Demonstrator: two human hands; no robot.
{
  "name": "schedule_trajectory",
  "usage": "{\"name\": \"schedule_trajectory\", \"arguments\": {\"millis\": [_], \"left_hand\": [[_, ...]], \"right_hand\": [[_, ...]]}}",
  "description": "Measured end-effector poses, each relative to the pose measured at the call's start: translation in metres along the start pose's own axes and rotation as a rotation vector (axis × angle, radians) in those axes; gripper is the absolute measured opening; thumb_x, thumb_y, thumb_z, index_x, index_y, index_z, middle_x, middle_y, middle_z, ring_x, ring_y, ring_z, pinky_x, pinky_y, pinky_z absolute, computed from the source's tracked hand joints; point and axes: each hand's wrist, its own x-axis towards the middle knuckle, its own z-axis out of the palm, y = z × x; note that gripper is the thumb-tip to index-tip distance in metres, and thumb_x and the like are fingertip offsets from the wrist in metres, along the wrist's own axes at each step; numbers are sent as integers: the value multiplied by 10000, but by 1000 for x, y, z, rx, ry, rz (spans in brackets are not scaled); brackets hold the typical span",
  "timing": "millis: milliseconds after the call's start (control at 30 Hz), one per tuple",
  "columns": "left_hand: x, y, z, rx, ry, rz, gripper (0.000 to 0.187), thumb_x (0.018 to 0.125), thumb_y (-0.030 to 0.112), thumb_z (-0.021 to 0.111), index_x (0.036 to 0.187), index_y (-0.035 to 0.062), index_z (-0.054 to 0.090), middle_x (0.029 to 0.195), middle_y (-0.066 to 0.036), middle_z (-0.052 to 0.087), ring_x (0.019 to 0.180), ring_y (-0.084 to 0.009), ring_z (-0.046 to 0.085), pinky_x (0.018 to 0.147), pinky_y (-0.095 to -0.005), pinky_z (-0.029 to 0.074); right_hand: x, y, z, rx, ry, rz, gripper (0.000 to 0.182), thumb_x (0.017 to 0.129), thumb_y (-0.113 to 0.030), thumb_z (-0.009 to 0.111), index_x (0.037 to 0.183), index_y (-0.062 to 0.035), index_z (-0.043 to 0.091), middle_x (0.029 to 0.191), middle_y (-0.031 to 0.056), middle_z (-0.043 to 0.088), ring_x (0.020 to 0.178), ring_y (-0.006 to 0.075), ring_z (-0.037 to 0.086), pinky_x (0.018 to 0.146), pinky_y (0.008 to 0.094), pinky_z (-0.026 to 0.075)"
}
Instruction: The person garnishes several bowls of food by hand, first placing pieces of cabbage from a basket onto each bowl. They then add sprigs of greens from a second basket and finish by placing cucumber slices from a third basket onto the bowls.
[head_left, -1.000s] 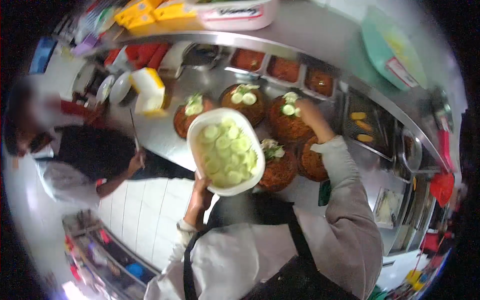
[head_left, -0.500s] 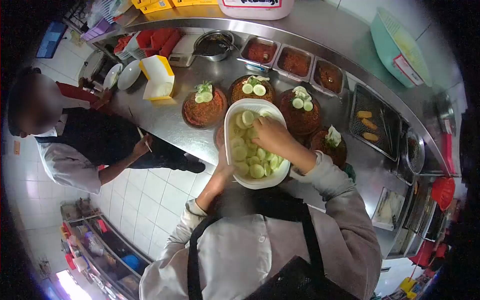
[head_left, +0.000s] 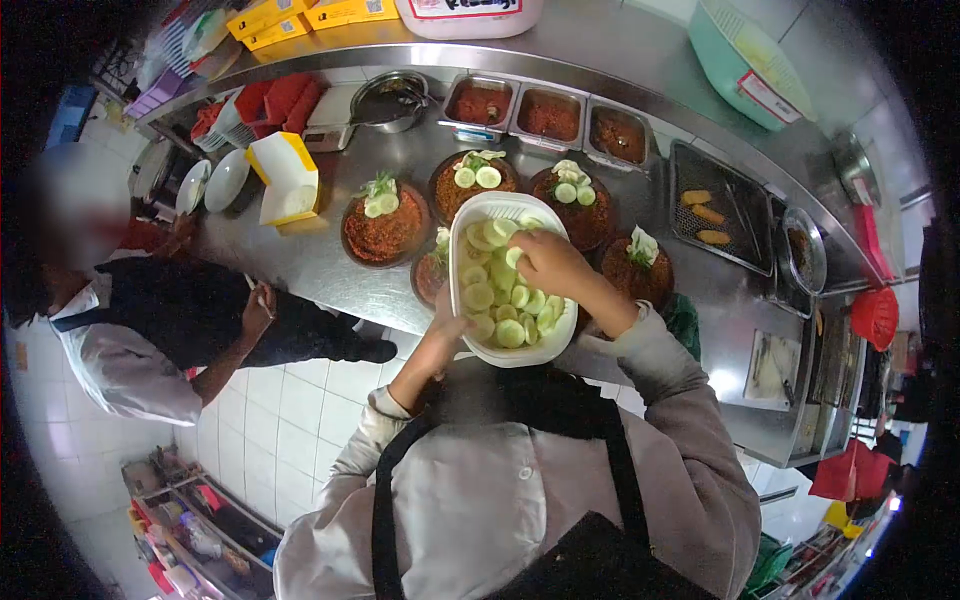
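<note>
A white tub (head_left: 556, 345) of cucumber slices is tilted toward me in front of my body. My left hand (head_left: 441, 335) grips its left edge. Over the tub's upper right part, my right hand (head_left: 547, 262) has its fingers pinched on a pale cucumber slice (head_left: 514, 257). Round brown dishes of red-brown sambal stand around the tub. The left dish (head_left: 383, 232), the middle dish (head_left: 462, 200) and the right dish (head_left: 585, 218) carry cucumber slices and greens. A dish (head_left: 640, 280) by my right forearm has leafy greens, and another (head_left: 430, 278) is partly hidden behind the tub.
Three metal trays of sauce (head_left: 548, 117) line the counter's back, beside a metal bowl (head_left: 390, 105). A mesh tray (head_left: 725, 220) with fried pieces is at right. A co-worker (head_left: 150, 320) stands at left near a yellow box (head_left: 285, 190). A knife and white board (head_left: 773, 368) lie at right.
The view has shifted, moving the counter items leftward in the picture. A cucumber slice now shows at my right fingertips. The co-worker's hand has moved left and lower.
</note>
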Motion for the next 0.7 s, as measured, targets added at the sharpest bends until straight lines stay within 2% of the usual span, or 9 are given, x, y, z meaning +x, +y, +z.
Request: {"name": "schedule_trajectory", "arguments": {"millis": [67,167,300,367,433,500,600,667,700], "left_hand": [[-2,7,0,-11,-24,-18,842,720,152,522,1460,6,146,1422,-170,277,1340,-285,256,1108,-365,218],[-5,11,0,-3,-76,-23,811,765,132,489,1486,40,129,1473,-151,250,1361,-262,249,1107,-345,223],[-1,9,-1,35,-100,-77,811,763,181,483,1482,37,136,1445,-156,290,1341,-270,279,1098,-344,232],[-1,8,-1,79,-127,-61,820,759,190,488,1482,34,134,1441,-154,291,1333,-269,290,1093,-339,240],[-2,10,5,77,-91,-73,726,757,170,509,1418,22,246,1348,-132,400,1268,-258,368,1068,-359,277],[1,5,8,130,-126,-51,773,754,190,506,1444,23,199,1396,-140,338,1294,-261,336,1068,-342,273],[11,-15,5,147,-156,-43,815,754,205,504,1469,29,154,1435,-147,290,1312,-266,313,1066,-329,272],[12,-21,6,112,-151,-67,810,757,201,504,1468,33,156,1426,-146,304,1303,-268,322,1064,-333,274],[11,-13,11,62,-134,-86,800,761,191,503,1467,40,158,1414,-145,322,1285,-270,344,1055,-340,291]], "right_hand": [[-6,8,4,212,-47,-226,348,796,-117,622,1123,-11,565,1054,201,614,953,365,609,841,449,484],[-14,-13,13,182,-69,-29,234,772,-85,618,982,5,567,934,201,616,939,366,604,811,463,494],[-15,-12,29,144,-105,60,291,750,-61,635,1025,-13,555,945,192,608,984,365,597,818,461,495],[-18,-15,24,174,-236,99,406,746,-70,682,1122,-30,534,1012,183,583,1035,373,572,865,457,469],[-23,-12,22,160,-224,80,387,742,-77,687,1094,-36,532,990,174,576,1013,376,575,848,461,468],[-28,-6,23,148,-215,55,368,739,-84,692,1067,-41,529,967,164,569,991,380,579,832,465,468],[-32,13,16,242,-188,-98,314,752,-101,698,1017,-47,537,965,149,589,954,348,596,801,441,474],[-45,22,-7,468,-145,63,260,773,-116,700,976,-50,550,915,125,609,884,278,613,761,403,478],[-53,31,-21,511,59,59,220,791,-117,701,945,-53,558,863,94,617,824,210,602,738,365,478]]}}
